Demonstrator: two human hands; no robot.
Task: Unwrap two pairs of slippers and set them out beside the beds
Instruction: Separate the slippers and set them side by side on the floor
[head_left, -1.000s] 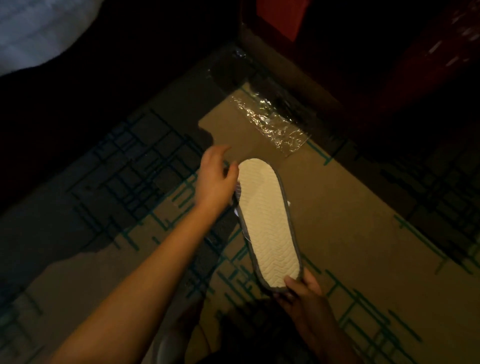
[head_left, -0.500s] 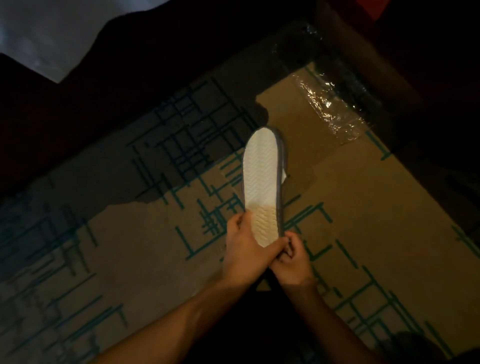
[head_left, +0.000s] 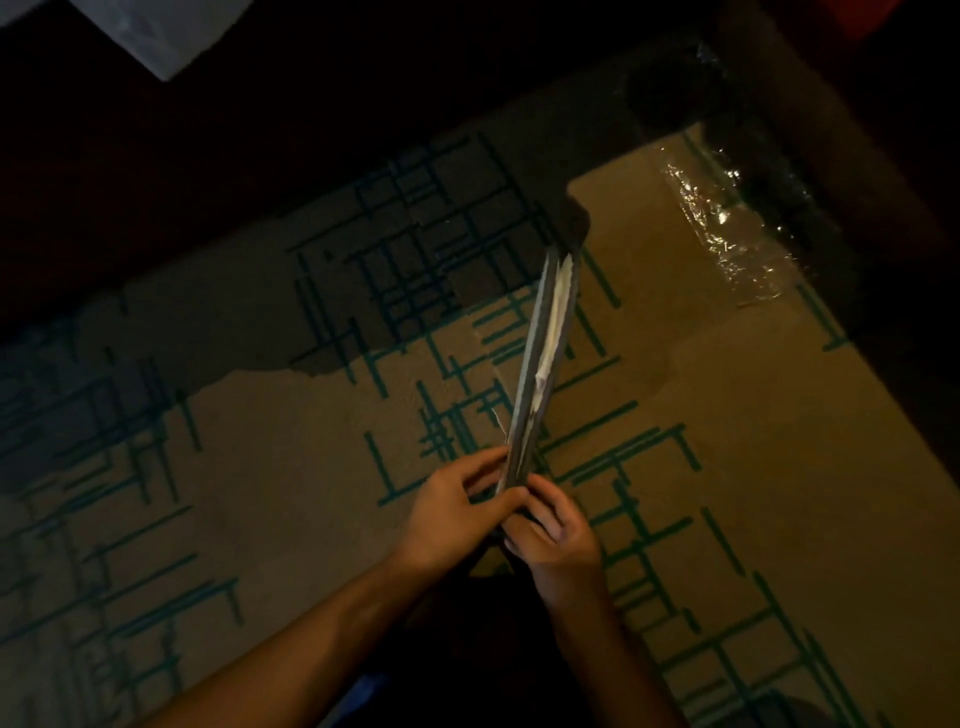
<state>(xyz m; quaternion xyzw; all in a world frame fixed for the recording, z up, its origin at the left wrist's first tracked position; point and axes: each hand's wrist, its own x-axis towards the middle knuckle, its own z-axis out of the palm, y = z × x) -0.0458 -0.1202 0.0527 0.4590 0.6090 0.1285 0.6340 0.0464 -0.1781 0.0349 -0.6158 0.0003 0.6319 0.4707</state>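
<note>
Slipper pair (head_left: 540, 358) held edge-on, heel end pinched by left hand (head_left: 447, 514) and right hand (head_left: 556, 540); seemingly being separated. Risk: one slipper dropped beyond the grip if pulled unevenly.

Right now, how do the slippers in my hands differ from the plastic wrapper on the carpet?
The slippers are held edge-on above the carpet by the left hand and right hand; the wrapper lies flat on it. The slippers look grey-edged and opaque; the wrapper is clear, crinkled and shiny. The slippers are long and narrow from here; the wrapper is broader.
</note>
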